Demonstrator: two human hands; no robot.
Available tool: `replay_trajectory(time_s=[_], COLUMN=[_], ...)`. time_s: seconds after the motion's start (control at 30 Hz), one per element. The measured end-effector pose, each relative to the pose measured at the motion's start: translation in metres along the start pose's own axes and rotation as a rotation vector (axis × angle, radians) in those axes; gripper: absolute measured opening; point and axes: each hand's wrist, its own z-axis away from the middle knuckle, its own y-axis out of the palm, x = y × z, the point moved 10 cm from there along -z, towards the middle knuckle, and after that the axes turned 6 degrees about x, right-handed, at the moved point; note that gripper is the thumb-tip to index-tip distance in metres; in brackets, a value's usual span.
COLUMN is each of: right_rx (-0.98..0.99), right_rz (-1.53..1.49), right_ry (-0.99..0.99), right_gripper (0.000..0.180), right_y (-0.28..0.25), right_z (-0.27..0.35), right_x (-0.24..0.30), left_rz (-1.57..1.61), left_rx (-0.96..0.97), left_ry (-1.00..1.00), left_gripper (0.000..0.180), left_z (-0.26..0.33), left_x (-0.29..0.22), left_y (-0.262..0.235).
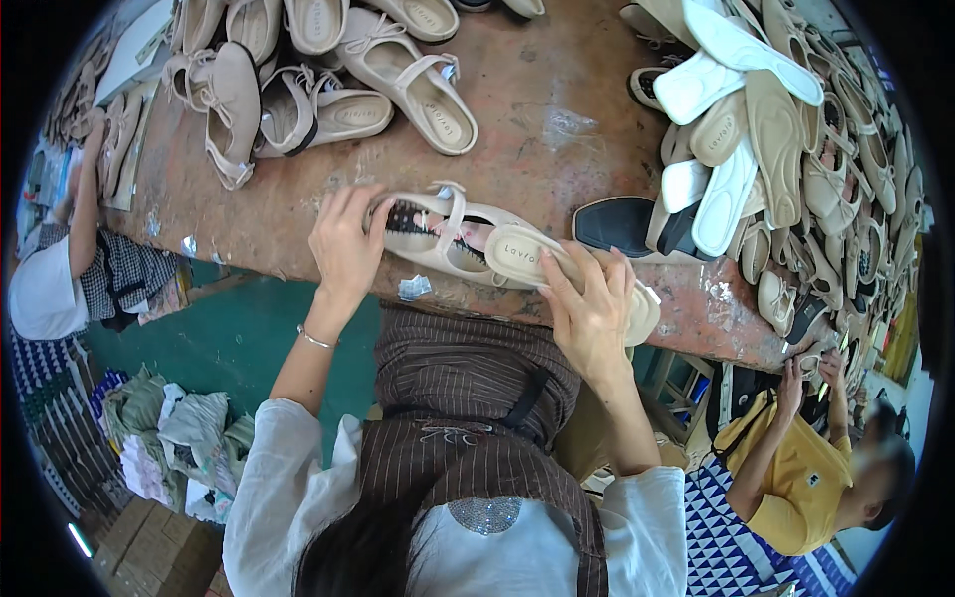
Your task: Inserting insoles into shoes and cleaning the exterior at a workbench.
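Observation:
A beige strap shoe (426, 244) lies near the table's front edge, its dark, patterned inside showing. My left hand (348, 239) grips its left end, thumb at the rim and fingers around the far side. In my right hand (594, 303) is a beige insole (511, 253), pinched between thumb and fingers. The insole's printed end reaches over the shoe's right part, and its other end sticks out past my fingers. Just beyond my right hand rests a black-soled shoe (612, 223) with a beige strap. Part of the shoe under the insole is hidden.
Several beige shoes (428, 104) stand at the far left of the brown table (537, 109). White insoles (724, 199) and more shoes (831, 189) are heaped at right. One person in yellow (801, 478) works at right, another in white (55, 284) at left. Cloth bundles (194, 438) lie lower left.

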Motion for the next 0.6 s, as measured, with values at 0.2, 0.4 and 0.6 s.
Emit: replay_trajectory(time_s=[0.2, 0.4, 0.6], right_rx=[-0.022, -0.049, -0.040], right_rz=[-0.156, -0.406, -0.478], right_ry=[-0.018, -0.018, 0.004], right_gripper=[0.029, 0.023, 0.023], right_y=[0.033, 0.077, 0.089], right_z=[-0.018, -0.051, -0.076], right_x=[0.021, 0.039, 0.053], left_rz=[0.282, 0.696, 0.788], left_rx=[0.124, 0.083, 0.068], left_ry=[-0.216, -0.320, -0.278], left_gripper=[0.038, 0.056, 0.050], left_z=[0.017, 0.029, 0.028], left_x=[0.038, 0.047, 0.058], left_y=[0.020, 0.038, 0.042])
